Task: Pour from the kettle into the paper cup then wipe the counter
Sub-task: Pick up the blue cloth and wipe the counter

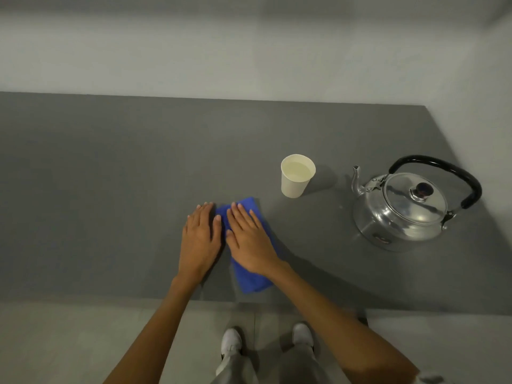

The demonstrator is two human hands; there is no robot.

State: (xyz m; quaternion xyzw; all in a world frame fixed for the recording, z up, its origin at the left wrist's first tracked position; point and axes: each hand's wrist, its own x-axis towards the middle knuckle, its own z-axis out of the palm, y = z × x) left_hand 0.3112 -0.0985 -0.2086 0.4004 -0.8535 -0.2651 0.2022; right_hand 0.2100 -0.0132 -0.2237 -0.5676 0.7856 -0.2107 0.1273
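Observation:
A white paper cup [297, 176] with liquid inside stands upright on the grey counter [110, 176]. To its right sits a shiny metal kettle [401, 209] with a black handle and its spout facing the cup. A folded blue cloth [250, 275] lies near the counter's front edge. My right hand [249, 239] presses flat on the cloth with fingers extended. My left hand [201, 239] lies flat on the bare counter beside the cloth's left edge, its thumb touching the cloth.
A pale wall runs behind the counter and along its right side. The counter's front edge crosses below my wrists; beneath it the floor and my two white shoes [266, 342] show. The counter stretches far to the left.

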